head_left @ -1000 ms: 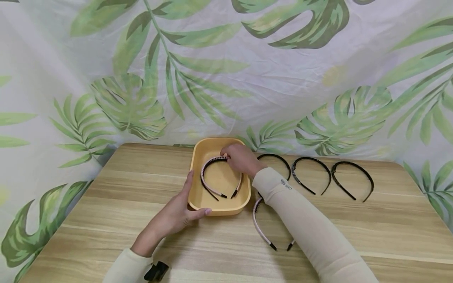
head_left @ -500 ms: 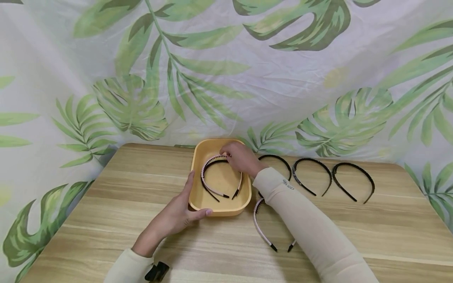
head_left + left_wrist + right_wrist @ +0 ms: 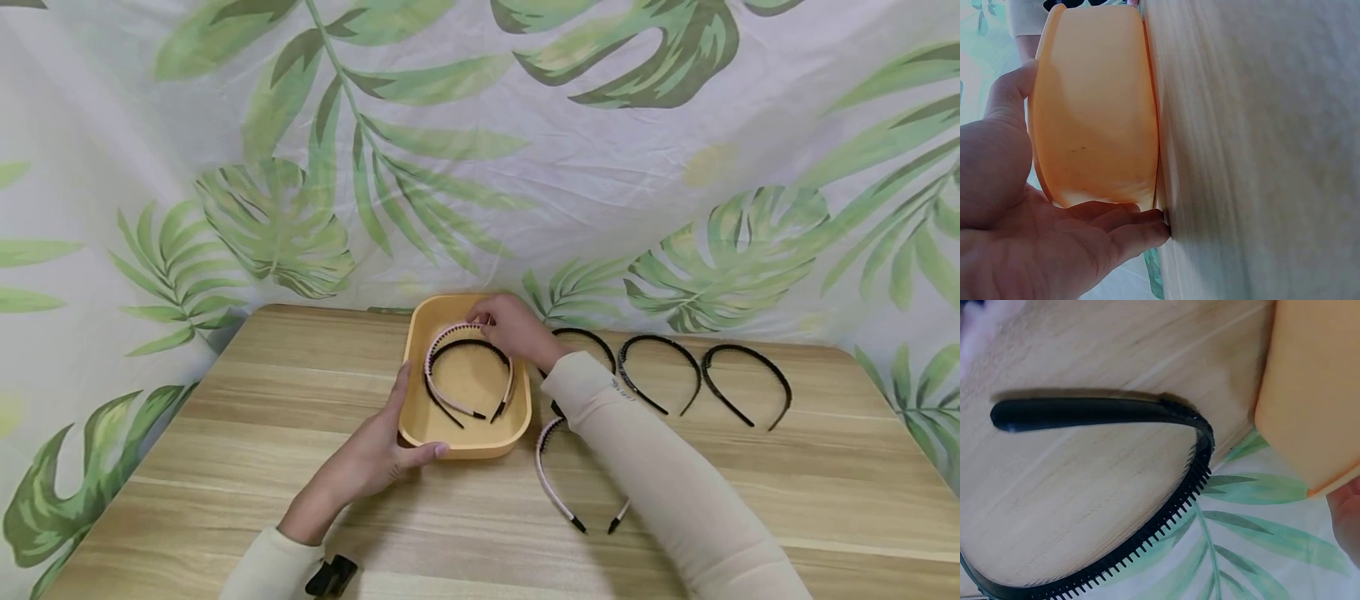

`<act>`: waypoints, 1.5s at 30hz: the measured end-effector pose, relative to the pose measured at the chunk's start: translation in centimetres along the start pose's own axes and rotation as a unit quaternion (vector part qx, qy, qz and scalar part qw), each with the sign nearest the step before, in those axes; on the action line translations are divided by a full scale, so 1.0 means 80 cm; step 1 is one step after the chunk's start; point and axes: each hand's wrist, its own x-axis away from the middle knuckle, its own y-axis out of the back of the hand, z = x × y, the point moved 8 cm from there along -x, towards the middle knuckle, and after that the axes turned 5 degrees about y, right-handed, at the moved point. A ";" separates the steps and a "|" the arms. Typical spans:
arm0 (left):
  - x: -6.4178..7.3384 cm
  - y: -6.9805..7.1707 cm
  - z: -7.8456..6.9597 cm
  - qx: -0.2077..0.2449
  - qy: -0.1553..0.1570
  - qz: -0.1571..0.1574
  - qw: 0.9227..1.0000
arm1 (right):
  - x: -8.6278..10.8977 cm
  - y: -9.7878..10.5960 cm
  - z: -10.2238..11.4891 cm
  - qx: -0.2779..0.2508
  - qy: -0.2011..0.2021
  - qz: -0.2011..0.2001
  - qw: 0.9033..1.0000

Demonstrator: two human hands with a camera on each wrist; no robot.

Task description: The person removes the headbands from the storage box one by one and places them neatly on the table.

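My left hand (image 3: 367, 457) grips the near left corner of a yellow-orange plastic container (image 3: 468, 451), thumb over the front rim and fingers along the side wall. In the left wrist view, the thumb meets the rim of the container (image 3: 1097, 106) and the fingertips reach its base beside the table. Inside the container my right hand (image 3: 516, 330) pinches the top of a pink headband (image 3: 429, 360) with small comb teeth. A black headband (image 3: 472, 342) lies under it on the container floor. The right wrist view shows a toothed black headband (image 3: 1085, 414) outside the container.
Right of the container, black headbands (image 3: 660, 338) lie in a row on the wooden table (image 3: 247, 433). Nearer the front lies another pink headband (image 3: 551, 485), partly under the right sleeve. Leaf-print cloth (image 3: 450, 167) hangs behind the table. A black object (image 3: 332, 577) sits by the left sleeve.
My right hand has shifted slightly, and the top of the pink headband has moved away from the black one, widening the gap between them. The left hand keeps its place on the container.
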 end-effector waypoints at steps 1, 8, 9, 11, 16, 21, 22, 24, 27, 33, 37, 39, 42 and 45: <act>0.000 0.000 0.000 0.000 -0.001 0.000 1.000 | 0.000 0.001 0.001 -0.004 -0.001 0.001 1.000; 0.001 0.000 -0.002 -0.001 -0.005 0.000 1.000 | 0.002 0.005 0.005 -0.027 -0.003 0.003 1.000; 0.001 0.000 -0.002 -0.003 -0.006 0.000 1.000 | 0.003 0.005 0.005 -0.031 -0.004 0.003 0.999; 0.000 -0.001 -0.001 -0.001 -0.003 0.002 1.000 | 0.004 0.006 0.005 -0.037 -0.005 0.001 0.999; 0.000 -0.002 0.002 0.002 0.005 0.003 1.000 | 0.009 0.008 0.003 -0.050 -0.020 -0.005 0.999; 0.000 -0.001 0.003 -0.001 0.004 0.001 1.000 | 0.019 0.015 0.002 -0.076 -0.048 -0.019 0.996; 0.000 -0.001 0.002 0.000 0.003 0.001 1.000 | 0.020 0.016 0.002 -0.083 -0.052 -0.023 0.995; 0.001 -0.001 0.002 -0.001 0.001 -0.001 1.000 | 0.023 0.018 0.000 -0.099 -0.059 -0.032 0.993; 0.001 -0.002 0.002 0.000 0.001 -0.002 1.000 | 0.027 0.022 -0.002 -0.118 -0.074 -0.042 0.989; 0.001 -0.001 0.002 -0.005 0.002 -0.003 1.000 | 0.037 0.031 0.000 -0.128 -0.096 -0.052 0.986; 0.001 -0.001 0.003 -0.005 0.002 -0.003 1.000 | 0.042 0.035 0.002 -0.136 -0.101 -0.059 0.984; 0.001 -0.002 0.003 -0.003 0.002 -0.003 1.000 | 0.045 0.037 0.003 -0.143 -0.104 -0.062 0.982; 0.001 -0.002 0.004 0.001 0.003 -0.001 1.000 | 0.052 0.040 0.003 -0.153 -0.109 -0.065 0.980; 0.001 -0.002 0.004 0.003 0.002 0.000 1.000 | 0.059 0.046 0.004 -0.160 -0.116 -0.066 0.978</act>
